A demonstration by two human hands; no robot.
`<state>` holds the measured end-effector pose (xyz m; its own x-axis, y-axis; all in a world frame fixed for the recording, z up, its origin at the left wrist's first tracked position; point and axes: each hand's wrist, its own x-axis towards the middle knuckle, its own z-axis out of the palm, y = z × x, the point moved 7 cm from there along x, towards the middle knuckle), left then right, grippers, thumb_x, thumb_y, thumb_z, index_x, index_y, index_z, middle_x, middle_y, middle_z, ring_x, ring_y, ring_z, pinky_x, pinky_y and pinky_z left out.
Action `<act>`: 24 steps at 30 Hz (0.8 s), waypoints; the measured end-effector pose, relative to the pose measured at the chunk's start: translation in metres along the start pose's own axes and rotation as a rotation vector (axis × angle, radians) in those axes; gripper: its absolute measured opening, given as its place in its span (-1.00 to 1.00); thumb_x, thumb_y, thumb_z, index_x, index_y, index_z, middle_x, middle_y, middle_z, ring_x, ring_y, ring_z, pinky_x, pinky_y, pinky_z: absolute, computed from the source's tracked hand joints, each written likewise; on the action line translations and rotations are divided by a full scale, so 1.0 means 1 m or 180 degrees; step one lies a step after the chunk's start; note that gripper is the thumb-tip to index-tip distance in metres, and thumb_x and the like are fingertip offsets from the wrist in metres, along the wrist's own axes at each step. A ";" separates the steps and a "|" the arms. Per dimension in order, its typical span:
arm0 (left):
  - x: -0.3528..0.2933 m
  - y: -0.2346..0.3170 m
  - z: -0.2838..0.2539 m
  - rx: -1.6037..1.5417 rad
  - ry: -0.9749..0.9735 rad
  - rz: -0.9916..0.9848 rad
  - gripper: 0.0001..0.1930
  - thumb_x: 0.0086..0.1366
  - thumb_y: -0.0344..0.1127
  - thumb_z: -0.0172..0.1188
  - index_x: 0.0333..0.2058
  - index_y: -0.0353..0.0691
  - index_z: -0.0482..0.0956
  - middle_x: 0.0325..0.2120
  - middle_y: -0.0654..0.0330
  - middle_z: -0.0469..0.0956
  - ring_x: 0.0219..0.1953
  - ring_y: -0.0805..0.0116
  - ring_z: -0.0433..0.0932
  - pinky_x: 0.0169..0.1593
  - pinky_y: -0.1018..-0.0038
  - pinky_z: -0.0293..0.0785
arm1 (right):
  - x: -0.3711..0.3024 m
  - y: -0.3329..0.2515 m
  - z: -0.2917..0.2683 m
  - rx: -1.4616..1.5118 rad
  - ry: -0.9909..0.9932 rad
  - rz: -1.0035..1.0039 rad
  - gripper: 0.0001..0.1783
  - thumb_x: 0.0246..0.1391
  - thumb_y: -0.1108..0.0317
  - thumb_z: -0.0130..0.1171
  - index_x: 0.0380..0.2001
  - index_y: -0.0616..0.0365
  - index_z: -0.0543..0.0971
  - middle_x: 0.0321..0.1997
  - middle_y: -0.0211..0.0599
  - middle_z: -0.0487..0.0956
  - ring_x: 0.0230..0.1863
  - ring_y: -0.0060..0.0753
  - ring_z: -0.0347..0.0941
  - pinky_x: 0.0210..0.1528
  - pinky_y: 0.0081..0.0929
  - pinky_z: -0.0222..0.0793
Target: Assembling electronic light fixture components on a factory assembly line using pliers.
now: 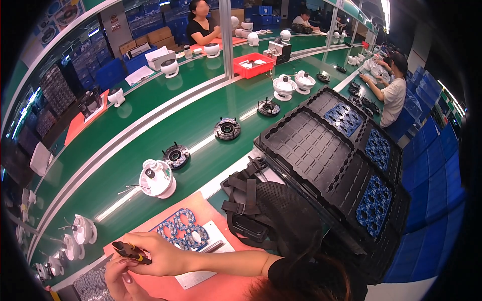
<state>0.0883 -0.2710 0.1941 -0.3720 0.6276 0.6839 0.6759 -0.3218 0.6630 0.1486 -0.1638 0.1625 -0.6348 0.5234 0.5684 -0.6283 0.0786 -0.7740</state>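
Hands, two, yours, entered at the lower left over a salmon-pink mat (165, 288). Right hand (158, 256): fingers curled shut around a small black-and-orange screwdriver (131, 251), held near level with its tip toward the left. Left hand (118, 278): below and touching the right, fingers bent toward the tool's tip; whether it pinched anything there could not be told.

Just beyond your knuckles: a cluster of blue ring-shaped circuit boards (182, 230) lying on the mat, partly over a white sheet (201, 271).

Farther out, on the green conveyor belt (201, 120): a white round housing (157, 178), then black ring parts (176, 156) spaced along the line.

To your right: stacked black trays (311, 145), some pockets holding more blue boards.

Risks, as judged: the driver tip sat close to your left fingers, so a slip could have jabbed them. Any small part held there could have dropped and been lost. A sweep of your wrist could have pushed the boards off the mat.
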 end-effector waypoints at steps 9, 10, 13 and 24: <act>0.002 0.001 0.001 -0.0068 -0.0048 0.0039 -0.78 0.35 -0.36 -0.11 -0.17 -0.38 0.42 -0.30 0.03 0.47 -0.22 0.30 0.45 0.02 0.39 0.38 | 0.000 0.002 0.000 0.0034 -0.0034 0.0100 -0.71 0.02 0.42 0.29 -0.39 0.20 0.33 -0.47 -0.32 0.35 -0.47 -0.43 0.28 -0.46 -0.46 0.17; 0.002 0.002 0.000 -0.0080 -0.0023 0.0024 -0.78 0.35 -0.36 -0.11 -0.18 -0.38 0.42 -0.29 0.03 0.47 -0.22 0.30 0.45 0.01 0.39 0.38 | 0.000 0.001 0.001 0.0035 -0.0021 0.0102 -0.71 0.01 0.43 0.29 -0.39 0.20 0.33 -0.47 -0.32 0.34 -0.47 -0.43 0.28 -0.45 -0.46 0.17; 0.002 0.002 0.001 -0.0113 0.0004 0.0022 -0.79 0.35 -0.36 -0.10 -0.18 -0.37 0.43 -0.29 0.04 0.47 -0.21 0.30 0.45 0.01 0.39 0.37 | 0.000 0.001 0.001 0.0067 -0.0013 0.0076 -0.71 0.01 0.43 0.28 -0.38 0.19 0.33 -0.47 -0.32 0.33 -0.47 -0.42 0.27 -0.45 -0.45 0.16; 0.002 0.006 0.001 -0.0060 0.0029 -0.0004 -0.78 0.35 -0.36 -0.11 -0.18 -0.37 0.43 -0.29 0.05 0.46 -0.20 0.31 0.44 0.01 0.42 0.35 | 0.000 -0.001 0.002 0.0096 -0.0024 0.0099 -0.73 0.01 0.43 0.28 -0.41 0.19 0.34 -0.47 -0.33 0.34 -0.46 -0.41 0.26 -0.44 -0.45 0.16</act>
<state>0.0918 -0.2706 0.1992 -0.3786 0.6216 0.6858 0.6635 -0.3344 0.6693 0.1486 -0.1653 0.1640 -0.6575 0.5187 0.5465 -0.6214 0.0369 -0.7826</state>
